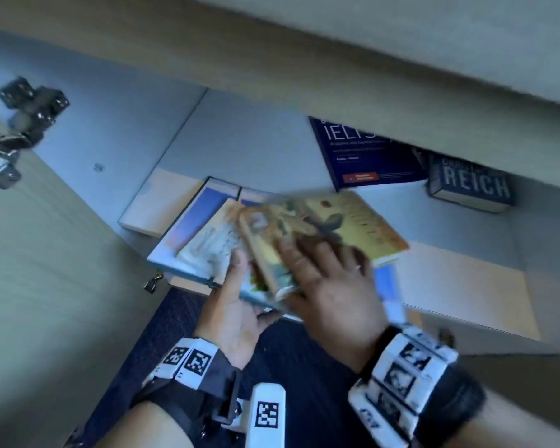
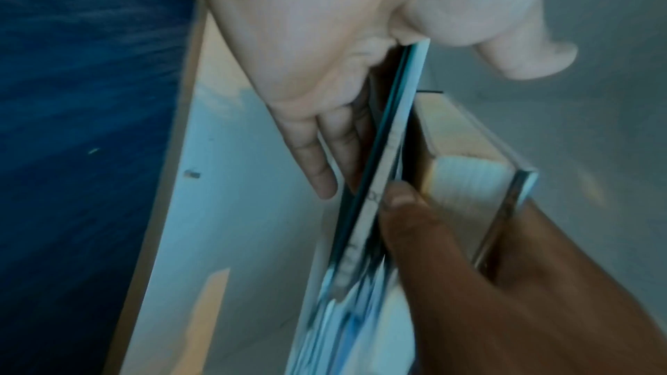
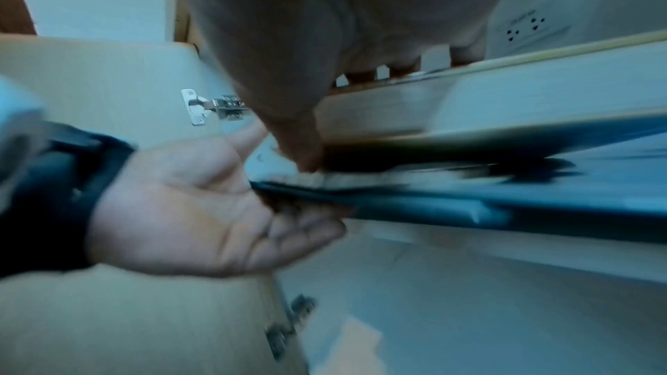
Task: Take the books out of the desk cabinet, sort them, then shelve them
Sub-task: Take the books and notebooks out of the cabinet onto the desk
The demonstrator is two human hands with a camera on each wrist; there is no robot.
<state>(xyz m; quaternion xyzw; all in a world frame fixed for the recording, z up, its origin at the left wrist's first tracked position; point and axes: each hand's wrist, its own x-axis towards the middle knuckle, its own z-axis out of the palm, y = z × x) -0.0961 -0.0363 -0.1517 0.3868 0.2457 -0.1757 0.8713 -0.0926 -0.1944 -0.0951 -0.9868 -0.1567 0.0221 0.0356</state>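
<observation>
Left hand (image 1: 236,313) cradling book stack (image 1: 207,240) from below, right hand (image 1: 330,286) pinching yellow book (image 1: 330,221); loose stack likely slipping, fanning apart

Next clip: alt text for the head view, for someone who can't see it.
Both hands lift a small stack of books from the open cabinet: the left hand grips it from beneath, the right hand presses on the yellow book on top. Behind lie a dark blue IELTS book and one lettered REICH.

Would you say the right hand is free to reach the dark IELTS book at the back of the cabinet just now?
Probably not: the right hand grips the yellow book atop the held stack, though nothing blocks the IELTS book.
</observation>
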